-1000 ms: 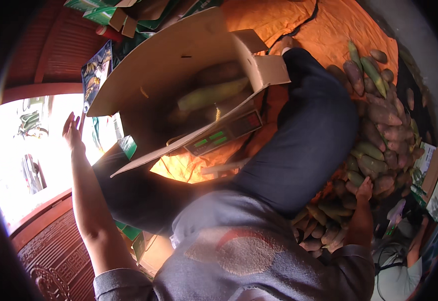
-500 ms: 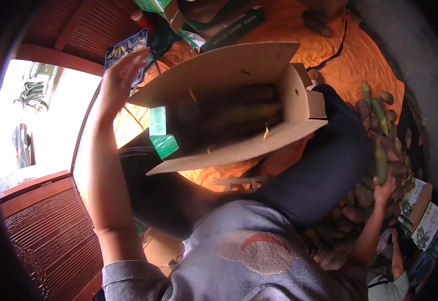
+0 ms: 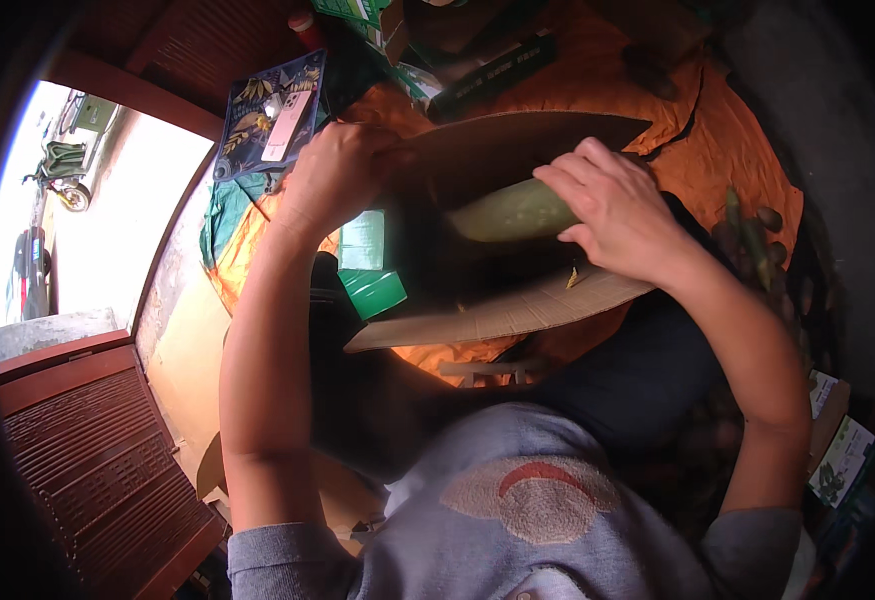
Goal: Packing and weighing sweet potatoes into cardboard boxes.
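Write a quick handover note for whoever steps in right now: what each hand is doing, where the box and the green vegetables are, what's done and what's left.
Left hand: gripping the far left edge of the cardboard box.
Right hand: closed on a long green vegetable, holding it inside the box.
The box rests on the lap, open.
Done: one vegetable brought into the box, not released.
Left: more vegetables lie on the orange sheet to the right.

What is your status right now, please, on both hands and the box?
Left hand gripping the cardboard box at its far edge. Right hand closed on a pale green vegetable inside the box. Nothing blocking either hand.
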The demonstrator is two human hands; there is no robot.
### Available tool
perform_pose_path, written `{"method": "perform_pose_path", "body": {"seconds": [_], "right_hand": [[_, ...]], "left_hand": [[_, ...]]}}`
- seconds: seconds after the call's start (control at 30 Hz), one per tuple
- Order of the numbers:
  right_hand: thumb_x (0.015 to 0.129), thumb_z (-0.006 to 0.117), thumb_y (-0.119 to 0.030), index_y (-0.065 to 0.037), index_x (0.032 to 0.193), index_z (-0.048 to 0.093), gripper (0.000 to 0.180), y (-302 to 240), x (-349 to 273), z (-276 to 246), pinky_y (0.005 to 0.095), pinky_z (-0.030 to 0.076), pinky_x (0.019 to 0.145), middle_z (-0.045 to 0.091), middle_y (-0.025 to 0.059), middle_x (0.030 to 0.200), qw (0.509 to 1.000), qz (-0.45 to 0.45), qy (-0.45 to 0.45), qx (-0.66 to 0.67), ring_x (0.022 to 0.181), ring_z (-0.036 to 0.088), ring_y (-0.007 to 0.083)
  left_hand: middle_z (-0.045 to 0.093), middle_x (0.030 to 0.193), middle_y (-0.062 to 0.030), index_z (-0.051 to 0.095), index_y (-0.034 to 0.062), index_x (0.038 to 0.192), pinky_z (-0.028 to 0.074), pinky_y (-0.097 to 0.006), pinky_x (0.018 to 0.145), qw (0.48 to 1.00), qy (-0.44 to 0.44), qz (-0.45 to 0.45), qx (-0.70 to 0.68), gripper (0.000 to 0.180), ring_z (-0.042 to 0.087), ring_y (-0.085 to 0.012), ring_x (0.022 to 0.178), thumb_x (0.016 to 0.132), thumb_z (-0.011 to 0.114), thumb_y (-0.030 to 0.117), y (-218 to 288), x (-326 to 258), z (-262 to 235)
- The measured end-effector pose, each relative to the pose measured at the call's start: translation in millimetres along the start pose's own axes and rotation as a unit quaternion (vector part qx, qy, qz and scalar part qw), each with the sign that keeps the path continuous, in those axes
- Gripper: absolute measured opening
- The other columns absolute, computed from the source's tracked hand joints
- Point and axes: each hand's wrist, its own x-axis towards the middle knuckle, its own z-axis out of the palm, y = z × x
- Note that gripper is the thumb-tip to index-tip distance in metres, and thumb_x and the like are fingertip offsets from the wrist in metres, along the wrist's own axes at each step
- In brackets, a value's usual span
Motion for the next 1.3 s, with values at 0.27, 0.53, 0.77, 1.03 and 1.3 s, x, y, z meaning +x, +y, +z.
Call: {"method": "perform_pose_path", "body": {"seconds": [0.27, 0.53, 0.77, 1.03, 1.3], "right_hand": [[0.086, 0.071, -0.011, -0.01, 0.132, 0.059, 0.048, -5, -5, -3, 0.0411, 0.052, 0.093, 0.064, 0.0096, 0.12, 0.991, 0.047, 0.098, 0.084, 0.111, 0.062, 0.0293], [0.101, 0.058, -0.008, 0.003, 0.136, 0.054, 0.036, 110, -228, -7, 0.0286, 0.05, 0.099, 0.063, 0.0153, 0.127, 0.806, 0.407, 0.392, 0.174, 0.111, 0.063, 0.0171], [0.089, 0.046, 0.015, 0.004, 0.137, 0.052, 0.05, 102, -454, 166, 0.0317, 0.047, 0.102, 0.065, 0.0134, 0.127, 0.675, 0.612, 0.348, 0.221, 0.116, 0.062, 0.0198], [0.11, 0.027, -0.027, 0.002, 0.148, 0.041, 0.05, 20, -478, 235, 0.0336, 0.034, 0.114, 0.05, 0.0115, 0.148, 0.388, 0.681, 0.395, 0.48, 0.132, 0.05, 0.022], [0.109, 0.03, -0.025, 0.002, 0.147, 0.043, 0.048, 24, -483, 238, 0.034, 0.035, 0.114, 0.052, 0.0123, 0.146, 0.368, 0.648, 0.42, 0.518, 0.131, 0.051, 0.0222]], "left_hand": [[0.073, 0.092, -0.0149, 0.075, 0.004, 0.105, 0.053, -0.04, 0.073, 1.0, 0.003, 0.02, 0.008, 0.022, 0.069, -0.0309, 0.079, 0.092, 0.07, 0.021, -10, -11, 9], [0.076, 0.102, -0.013, 0.074, 0.0098, 0.116, 0.056, -0.036, 0.081, 0.999, -0.004, -0.002, 0.049, 0.033, 0.073, -0.0242, 0.092, 0.093, 0.071, 0.033, -4, -7, 7], [0.075, 0.106, -0.0142, 0.072, 0.0168, 0.123, 0.055, -0.038, 0.089, 0.989, 0.133, -0.022, -0.058, 0.047, 0.072, -0.0255, 0.103, 0.102, 0.05, 0.053, -53, -4, 4], [0.075, 0.109, -0.0129, 0.073, 0.0168, 0.122, 0.052, -0.04, 0.097, 0.977, 0.174, -0.088, -0.09, 0.049, 0.069, -0.0251, 0.112, 0.104, 0.045, 0.053, -66, -15, 1], [0.075, 0.111, -0.0131, 0.073, 0.0158, 0.122, 0.052, -0.04, 0.097, 0.979, 0.17, -0.083, -0.081, 0.049, 0.069, -0.0261, 0.112, 0.105, 0.044, 0.052, -77, -15, 6]]}}
